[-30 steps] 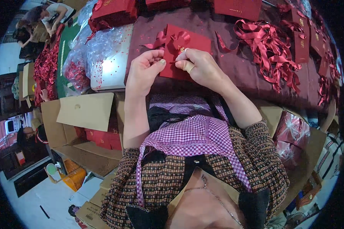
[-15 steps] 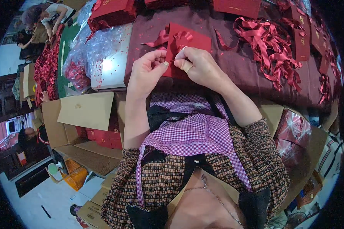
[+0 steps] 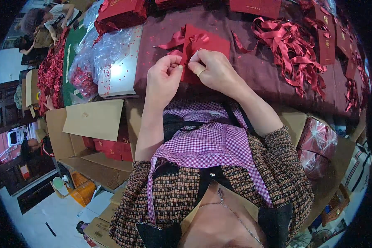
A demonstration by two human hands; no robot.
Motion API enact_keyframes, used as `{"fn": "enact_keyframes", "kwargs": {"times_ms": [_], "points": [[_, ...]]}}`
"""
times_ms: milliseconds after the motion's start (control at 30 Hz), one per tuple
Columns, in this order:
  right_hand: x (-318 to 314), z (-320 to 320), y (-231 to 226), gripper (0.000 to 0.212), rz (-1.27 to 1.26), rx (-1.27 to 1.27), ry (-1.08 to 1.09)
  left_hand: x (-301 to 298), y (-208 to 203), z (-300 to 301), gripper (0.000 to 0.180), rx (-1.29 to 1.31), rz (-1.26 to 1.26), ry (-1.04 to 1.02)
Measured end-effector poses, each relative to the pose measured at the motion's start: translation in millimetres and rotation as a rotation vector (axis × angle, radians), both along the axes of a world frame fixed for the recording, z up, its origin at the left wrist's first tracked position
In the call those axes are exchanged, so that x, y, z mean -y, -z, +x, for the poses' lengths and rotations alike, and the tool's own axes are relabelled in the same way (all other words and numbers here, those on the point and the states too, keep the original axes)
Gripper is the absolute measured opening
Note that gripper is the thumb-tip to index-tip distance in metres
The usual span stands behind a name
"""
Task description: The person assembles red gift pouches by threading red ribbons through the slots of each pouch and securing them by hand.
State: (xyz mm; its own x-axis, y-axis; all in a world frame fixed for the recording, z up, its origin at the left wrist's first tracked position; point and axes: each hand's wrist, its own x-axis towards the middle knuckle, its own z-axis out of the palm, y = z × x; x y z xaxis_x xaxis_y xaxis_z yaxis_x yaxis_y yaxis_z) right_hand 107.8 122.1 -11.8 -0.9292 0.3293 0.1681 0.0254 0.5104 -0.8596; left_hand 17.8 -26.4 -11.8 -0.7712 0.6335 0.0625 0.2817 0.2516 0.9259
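A red gift box (image 3: 218, 42), card-like and flat-sided, lies tilted on the maroon cloth before me. A shiny red ribbon (image 3: 199, 38) forms a loop on its face, and a loose tail reaches out past its left side. My right hand (image 3: 218, 71) is over the box's front, thumb and forefinger pinched on the ribbon. Beside the left edge, my left hand (image 3: 164, 78) is closed, thumb against curled fingers; whatever it pinches is too small to make out. The two hands are a short way apart.
A heap of red ribbons (image 3: 291, 53) lies to the right. Red box stacks (image 3: 122, 14) stand at the back. To the left are clear plastic bags (image 3: 107, 51) on a white surface (image 3: 120, 80). Open cartons (image 3: 72, 136) flank me below the table edge (image 3: 273, 97); other people work far left.
My left hand has turned slightly and shifted a little right, its fingers curled tighter. My right hand stays at the ribbon, moving slightly upward. The box has shifted marginally.
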Motion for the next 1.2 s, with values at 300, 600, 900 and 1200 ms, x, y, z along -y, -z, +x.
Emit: {"fn": "enact_keyframes", "kwargs": {"times_ms": [300,600,900,1200], "points": [[9.9,-2.6,4.4,0.015,0.537,-0.217,0.066,-8.0,1.7,7.5,0.015,-0.302,0.022,-0.043],[-18.4,-7.7,8.2,0.017,-0.144,0.065,-0.061,-9.0,5.0,4.1,0.019,0.130,0.092,-0.085],[-25.4,-5.2,21.2,0.014,-0.217,0.119,-0.054,-5.4,9.7,-5.7,0.023,0.393,0.114,-0.002],[-24.6,-3.5,35.1,0.016,-0.319,0.096,-0.058,-3.9,16.3,-8.8,0.013,0.539,0.128,0.086]]}}
